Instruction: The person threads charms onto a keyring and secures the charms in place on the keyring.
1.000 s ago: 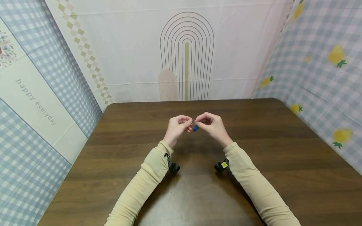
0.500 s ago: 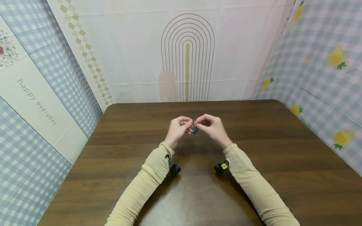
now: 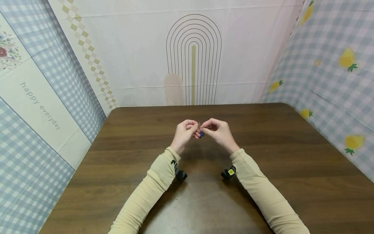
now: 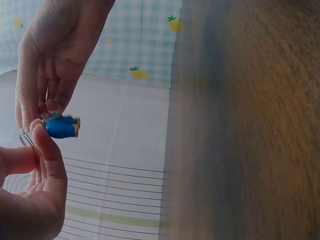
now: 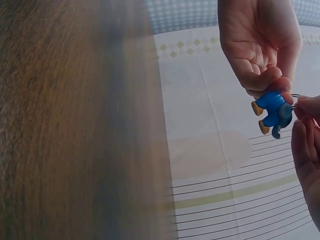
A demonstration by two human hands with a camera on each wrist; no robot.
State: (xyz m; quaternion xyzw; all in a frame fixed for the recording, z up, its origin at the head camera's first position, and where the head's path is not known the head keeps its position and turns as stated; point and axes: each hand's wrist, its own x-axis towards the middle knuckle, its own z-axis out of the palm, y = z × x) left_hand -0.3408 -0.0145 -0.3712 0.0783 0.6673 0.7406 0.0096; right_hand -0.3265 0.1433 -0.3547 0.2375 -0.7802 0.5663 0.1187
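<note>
Both hands meet above the middle of the table. Between them is a keychain with a small blue animal figurine (image 5: 272,106) that has tan feet and grey-blue ears. My left hand (image 3: 182,135) pinches the metal key ring (image 4: 28,140) between thumb and forefinger, its other fingers curled beneath. The right hand (image 3: 220,132) pinches the small link beside the ring with thumb and fingertips. In the left wrist view the figurine sticks out sideways beside the left fingertips. From the head view, fingers partly cover it.
The brown wooden table (image 3: 122,156) stretches out under both arms. Behind it hangs a white cloth (image 3: 131,58) with printed arches. Checked cloths flank the table at left and right. A black wrist camera (image 3: 181,175) sits on each sleeve.
Both hands stay nearly in place over the table. The blue figurine shifts slightly and is more covered by the left fingers, while the ring tilts a little between the fingertips.
</note>
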